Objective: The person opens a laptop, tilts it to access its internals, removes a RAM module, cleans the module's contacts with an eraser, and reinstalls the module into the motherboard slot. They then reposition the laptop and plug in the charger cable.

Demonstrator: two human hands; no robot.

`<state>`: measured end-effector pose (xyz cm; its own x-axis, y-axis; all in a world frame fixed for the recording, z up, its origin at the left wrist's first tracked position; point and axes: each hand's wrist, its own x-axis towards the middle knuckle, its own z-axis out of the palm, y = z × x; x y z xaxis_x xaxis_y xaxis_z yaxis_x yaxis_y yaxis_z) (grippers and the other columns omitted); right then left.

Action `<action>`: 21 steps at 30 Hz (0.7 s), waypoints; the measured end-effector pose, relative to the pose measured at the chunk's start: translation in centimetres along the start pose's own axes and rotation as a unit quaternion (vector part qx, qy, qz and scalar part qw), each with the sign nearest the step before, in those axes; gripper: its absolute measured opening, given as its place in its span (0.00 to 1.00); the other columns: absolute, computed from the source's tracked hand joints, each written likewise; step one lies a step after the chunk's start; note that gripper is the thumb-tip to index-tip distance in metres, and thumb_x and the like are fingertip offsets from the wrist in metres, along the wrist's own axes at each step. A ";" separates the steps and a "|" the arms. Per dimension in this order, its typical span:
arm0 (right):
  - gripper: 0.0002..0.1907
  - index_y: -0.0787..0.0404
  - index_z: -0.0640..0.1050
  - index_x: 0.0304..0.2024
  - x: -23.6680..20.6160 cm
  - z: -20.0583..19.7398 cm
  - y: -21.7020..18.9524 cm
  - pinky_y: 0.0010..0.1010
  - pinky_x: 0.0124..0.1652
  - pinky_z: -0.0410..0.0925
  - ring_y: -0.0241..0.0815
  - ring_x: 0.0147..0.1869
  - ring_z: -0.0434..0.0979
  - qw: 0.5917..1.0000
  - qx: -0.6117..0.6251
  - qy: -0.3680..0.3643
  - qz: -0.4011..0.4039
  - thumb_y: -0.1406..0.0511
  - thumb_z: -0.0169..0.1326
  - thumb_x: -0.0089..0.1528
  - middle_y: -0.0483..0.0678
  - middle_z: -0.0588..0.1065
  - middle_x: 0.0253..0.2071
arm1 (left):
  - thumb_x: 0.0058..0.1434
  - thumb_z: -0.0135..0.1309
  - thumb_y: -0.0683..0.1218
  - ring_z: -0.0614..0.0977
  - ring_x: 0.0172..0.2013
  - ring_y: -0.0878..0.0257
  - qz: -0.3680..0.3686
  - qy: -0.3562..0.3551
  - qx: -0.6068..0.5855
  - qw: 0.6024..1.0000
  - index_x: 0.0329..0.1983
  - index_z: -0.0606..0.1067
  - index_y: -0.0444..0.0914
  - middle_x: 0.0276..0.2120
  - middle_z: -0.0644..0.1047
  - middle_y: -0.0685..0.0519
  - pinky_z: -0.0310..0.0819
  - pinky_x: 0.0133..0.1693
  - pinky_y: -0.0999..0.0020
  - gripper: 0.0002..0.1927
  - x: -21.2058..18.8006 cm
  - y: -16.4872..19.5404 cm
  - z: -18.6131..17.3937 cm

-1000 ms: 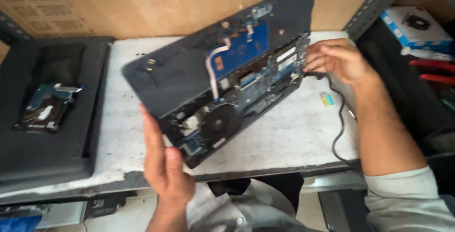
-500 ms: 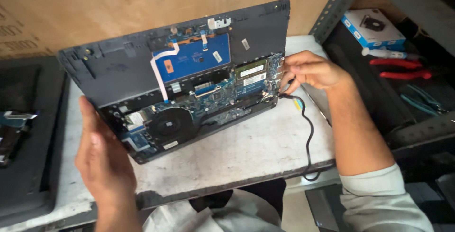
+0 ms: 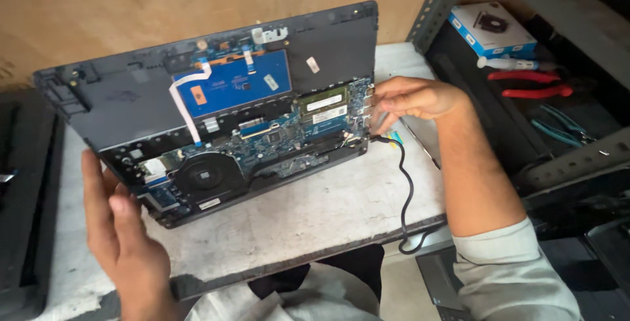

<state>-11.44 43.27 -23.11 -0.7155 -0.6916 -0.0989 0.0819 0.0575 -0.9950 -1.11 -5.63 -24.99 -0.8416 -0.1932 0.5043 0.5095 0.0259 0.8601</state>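
From the head camera, looking down: an opened laptop (image 3: 223,117), its bottom cover off, stands tilted on its lower edge on the worn white bench (image 3: 315,216), its exposed insides turned towards the person. A round black fan (image 3: 205,176) sits low on the left of the board, a blue panel (image 3: 233,85) with a white ribbon cable (image 3: 187,101) lies higher up, and a green memory stick (image 3: 325,103) sits towards the right.

The left hand (image 3: 125,235) is open, fingers straight and spread, pressed flat against the laptop's lower left corner to steady it. The right hand (image 3: 410,101) is at the laptop's right edge, fingers curled in and pinched against the side of the case; exactly what the fingertips grip is too small to tell. Just below that hand a black cable (image 3: 408,190) joins the laptop's right side, then runs down across the bench, over its front edge, and loops beneath.

To the right, a grey metal shelf (image 3: 571,157) carries a blue and white box (image 3: 492,29), a screwdriver (image 3: 515,64), red-handled pliers (image 3: 535,85) and teal-handled pliers (image 3: 558,127). At the far left edge lies another dark, flat device (image 3: 26,183), only partly in view. Behind the bench stands a brown board wall (image 3: 131,6).
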 end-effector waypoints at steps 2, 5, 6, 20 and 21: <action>0.22 0.76 0.71 0.60 -0.3 0.1 0.0 0.49 0.57 0.76 0.54 0.57 0.80 1.000 0.013 0.008 -0.016 0.64 0.51 0.69 0.59 0.76 0.57 | 0.81 0.39 0.55 0.73 0.66 0.52 0.016 0.003 0.031 0.999 0.78 0.53 0.26 0.70 0.67 0.37 0.68 0.65 0.60 0.34 -0.7 0.4 -0.1; 0.23 0.74 0.73 0.59 -0.6 0.3 -0.2 0.46 0.53 0.77 0.53 0.56 0.82 0.999 -0.013 0.007 0.029 0.61 0.51 0.69 0.61 0.79 0.53 | 0.79 0.39 0.55 0.76 0.61 0.51 0.020 0.010 0.064 0.998 0.76 0.55 0.26 0.68 0.67 0.36 0.72 0.61 0.59 0.34 -1.4 0.3 0.3; 0.23 0.74 0.74 0.59 -0.5 0.5 -0.3 0.46 0.50 0.77 0.52 0.55 0.82 0.998 -0.028 0.031 0.052 0.61 0.52 0.68 0.60 0.78 0.51 | 0.78 0.39 0.55 0.77 0.59 0.51 0.015 0.014 0.075 0.997 0.75 0.56 0.26 0.67 0.68 0.35 0.73 0.59 0.59 0.34 -1.7 0.2 0.4; 0.24 0.72 0.78 0.54 0.5 2.5 -1.8 0.36 0.42 0.77 0.49 0.44 0.86 0.987 -0.111 -0.004 0.113 0.58 0.53 0.67 0.58 0.83 0.42 | 0.85 0.40 0.55 0.78 0.50 0.62 -0.025 -0.017 0.121 0.992 0.83 0.50 0.32 0.55 0.74 0.45 0.73 0.53 0.70 0.34 -3.4 -3.7 -1.6; 0.23 0.72 0.78 0.54 0.5 2.4 -1.7 0.36 0.41 0.77 0.49 0.44 0.86 0.987 -0.114 -0.002 0.114 0.58 0.53 0.66 0.59 0.83 0.42 | 0.85 0.40 0.55 0.77 0.49 0.63 -0.028 -0.019 0.143 0.989 0.84 0.50 0.33 0.55 0.74 0.46 0.73 0.52 0.70 0.33 -3.3 -3.7 -1.7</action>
<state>-10.30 41.11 -21.45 -0.6944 -0.6444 -0.3203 0.0810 0.3722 -0.9246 0.11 -6.71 -29.97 -0.8755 -0.1658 0.4538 0.3957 0.2930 0.8704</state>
